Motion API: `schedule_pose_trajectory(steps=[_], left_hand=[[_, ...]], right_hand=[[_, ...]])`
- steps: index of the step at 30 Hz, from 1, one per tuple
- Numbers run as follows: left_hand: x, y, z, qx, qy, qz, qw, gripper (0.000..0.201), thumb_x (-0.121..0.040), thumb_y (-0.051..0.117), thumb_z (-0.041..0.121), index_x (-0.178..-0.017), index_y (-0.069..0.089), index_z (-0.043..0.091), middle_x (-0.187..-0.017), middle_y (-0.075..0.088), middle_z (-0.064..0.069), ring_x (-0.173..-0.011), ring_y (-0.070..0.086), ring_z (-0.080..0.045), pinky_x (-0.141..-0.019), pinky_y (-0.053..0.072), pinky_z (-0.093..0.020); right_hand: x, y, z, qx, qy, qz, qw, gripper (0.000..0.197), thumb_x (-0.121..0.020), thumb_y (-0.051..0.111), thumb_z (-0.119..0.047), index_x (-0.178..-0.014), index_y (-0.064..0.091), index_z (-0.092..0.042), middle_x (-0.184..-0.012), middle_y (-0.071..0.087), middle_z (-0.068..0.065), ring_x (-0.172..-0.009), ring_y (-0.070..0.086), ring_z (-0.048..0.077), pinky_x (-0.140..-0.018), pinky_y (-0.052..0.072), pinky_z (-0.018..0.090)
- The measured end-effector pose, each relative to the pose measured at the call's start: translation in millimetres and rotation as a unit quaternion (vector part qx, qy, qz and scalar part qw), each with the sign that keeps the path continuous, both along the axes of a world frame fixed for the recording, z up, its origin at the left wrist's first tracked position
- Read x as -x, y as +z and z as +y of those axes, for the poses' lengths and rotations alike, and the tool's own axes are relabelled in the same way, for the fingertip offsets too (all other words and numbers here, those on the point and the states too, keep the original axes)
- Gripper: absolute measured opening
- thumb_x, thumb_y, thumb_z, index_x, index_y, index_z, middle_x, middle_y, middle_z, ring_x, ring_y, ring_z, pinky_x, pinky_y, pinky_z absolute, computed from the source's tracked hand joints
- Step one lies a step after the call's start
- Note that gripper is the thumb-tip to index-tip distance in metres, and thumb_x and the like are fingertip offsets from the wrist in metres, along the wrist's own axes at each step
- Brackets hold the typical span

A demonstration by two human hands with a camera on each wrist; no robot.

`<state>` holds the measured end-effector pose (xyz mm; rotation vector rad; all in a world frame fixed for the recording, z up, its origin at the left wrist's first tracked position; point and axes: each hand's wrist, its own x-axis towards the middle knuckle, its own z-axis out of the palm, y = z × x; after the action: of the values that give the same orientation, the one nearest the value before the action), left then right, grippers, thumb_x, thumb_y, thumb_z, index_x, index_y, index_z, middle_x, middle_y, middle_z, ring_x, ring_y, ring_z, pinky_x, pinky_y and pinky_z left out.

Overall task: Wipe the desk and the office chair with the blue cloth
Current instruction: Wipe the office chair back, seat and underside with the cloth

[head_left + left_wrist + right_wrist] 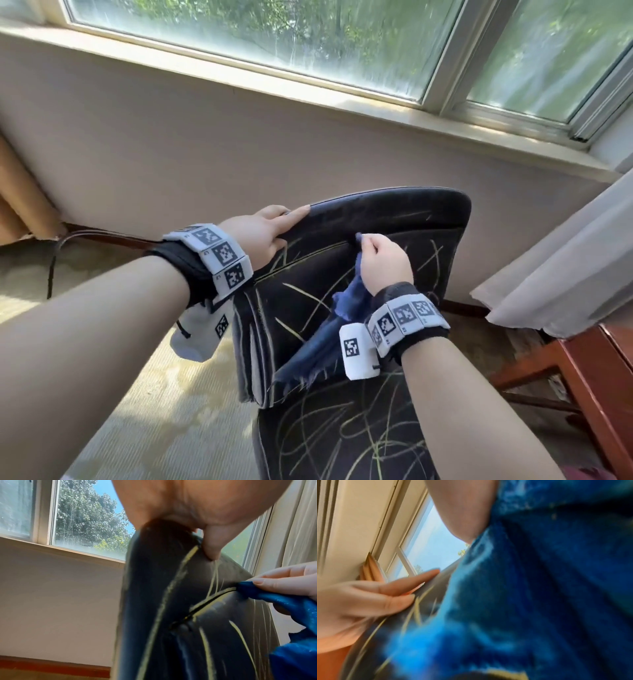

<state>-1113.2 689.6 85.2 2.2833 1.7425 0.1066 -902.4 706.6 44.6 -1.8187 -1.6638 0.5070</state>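
Observation:
A black office chair (pixel 394 240) with yellow scribbled lines on its backrest and seat stands under the window. My left hand (pixel 274 228) grips the top left corner of the backrest (pixel 171 588), thumb on the front, fingers over the top edge. My right hand (pixel 380 260) pinches the blue cloth (pixel 342 308) and presses its tip into the seam across the upper backrest; the rest of the cloth hangs down below the wrist. In the left wrist view the cloth (pixel 274 599) meets the seam. Cloth (pixel 539 588) fills the right wrist view beside my left hand (pixel 373 599).
A beige wall (pixel 171 137) and a wide window (pixel 308 41) lie behind the chair. A white curtain (pixel 565 267) hangs at the right above a reddish wooden piece of furniture (pixel 589 377). Carpet (pixel 171 394) lies to the chair's left, with a dark cable (pixel 54 260) by the wall.

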Motion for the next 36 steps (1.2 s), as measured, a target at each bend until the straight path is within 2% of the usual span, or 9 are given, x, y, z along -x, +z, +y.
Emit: schedule_pose_trajectory(steps=[2,4,7,13,18,21,24,29,36], left_hand=[[-1,-2,-1,-0.012,0.005,-0.004,1.000,0.059,-0.100,0.032,0.023,-0.147,0.000,0.040,-0.149,0.018,0.015,-0.117,0.049,-0.016,-0.085,0.042,-0.026],[0,-4,-2,-0.014,0.014,-0.012,1.000,0.059,-0.100,0.032,0.023,-0.147,0.001,0.042,-0.148,0.019,0.016,-0.115,0.050,-0.016,-0.086,0.044,-0.029],[3,-6,-3,-0.010,0.021,-0.014,1.000,0.060,-0.100,0.032,0.023,-0.146,0.001,0.043,-0.149,0.019,0.015,-0.116,0.049,-0.017,-0.089,0.044,-0.030],[12,-7,-11,0.001,0.024,-0.015,1.000,0.061,-0.100,0.034,0.021,-0.146,0.001,0.042,-0.149,0.019,0.014,-0.119,0.046,-0.017,-0.092,0.043,-0.029],[9,-5,-28,-0.005,0.038,-0.018,0.999,0.061,-0.099,0.035,0.021,-0.147,0.002,0.042,-0.148,0.020,0.013,-0.117,0.048,-0.019,-0.091,0.044,-0.030],[3,-3,-37,-0.009,0.058,-0.019,0.998,0.061,-0.099,0.035,0.020,-0.147,0.003,0.040,-0.149,0.020,0.010,-0.120,0.047,-0.020,-0.089,0.041,-0.026],[3,-2,-43,0.000,0.069,-0.013,0.998,0.060,-0.100,0.033,0.020,-0.148,0.002,0.039,-0.150,0.019,0.009,-0.122,0.045,-0.019,-0.084,0.038,-0.023],[16,-6,-43,-0.007,0.061,-0.021,0.998,0.061,-0.099,0.034,0.022,-0.148,0.001,0.039,-0.151,0.019,0.011,-0.124,0.043,-0.018,-0.081,0.036,-0.022],[33,-11,-36,-0.004,0.007,-0.034,0.999,0.061,-0.099,0.036,0.025,-0.148,0.002,0.039,-0.152,0.018,0.013,-0.126,0.041,-0.017,-0.092,0.039,-0.027]], right_hand=[[-18,8,4,-0.020,-0.059,0.015,0.998,0.033,-0.099,0.036,-0.024,-0.119,0.060,-0.016,-0.121,0.061,0.009,-0.113,0.053,0.027,-0.094,0.038,0.029],[-20,10,8,0.014,-0.073,-0.012,0.997,0.034,-0.100,0.033,-0.025,-0.121,0.058,-0.015,-0.122,0.059,0.010,-0.113,0.052,0.029,-0.093,0.038,0.031],[7,1,4,0.064,-0.044,-0.038,0.996,0.036,-0.101,0.030,-0.026,-0.124,0.055,-0.013,-0.124,0.056,0.013,-0.114,0.051,0.031,-0.092,0.038,0.033],[63,-9,-29,0.029,0.064,-0.092,0.993,0.035,-0.100,0.030,-0.029,-0.120,0.055,-0.015,-0.117,0.059,0.007,-0.109,0.055,0.027,-0.089,0.040,0.033],[55,-6,-52,0.033,0.135,-0.060,0.988,0.034,-0.099,0.034,-0.027,-0.124,0.057,-0.020,-0.122,0.059,0.003,-0.115,0.053,0.023,-0.096,0.038,0.031],[25,11,-48,0.004,0.079,0.000,0.997,0.035,-0.099,0.035,-0.026,-0.125,0.057,-0.019,-0.124,0.059,0.005,-0.117,0.052,0.024,-0.097,0.037,0.029],[16,21,-37,0.032,0.039,-0.016,0.999,0.037,-0.100,0.031,-0.027,-0.129,0.052,-0.019,-0.127,0.056,0.009,-0.117,0.050,0.027,-0.096,0.037,0.032],[60,10,-40,0.107,0.043,-0.027,0.993,0.038,-0.101,0.028,-0.024,-0.133,0.045,-0.015,-0.134,0.049,0.011,-0.123,0.046,0.028,-0.098,0.035,0.032],[106,-11,-84,0.045,0.085,-0.064,0.993,0.037,-0.100,0.030,-0.026,-0.129,0.051,-0.016,-0.124,0.058,0.005,-0.115,0.053,0.024,-0.094,0.039,0.031]])
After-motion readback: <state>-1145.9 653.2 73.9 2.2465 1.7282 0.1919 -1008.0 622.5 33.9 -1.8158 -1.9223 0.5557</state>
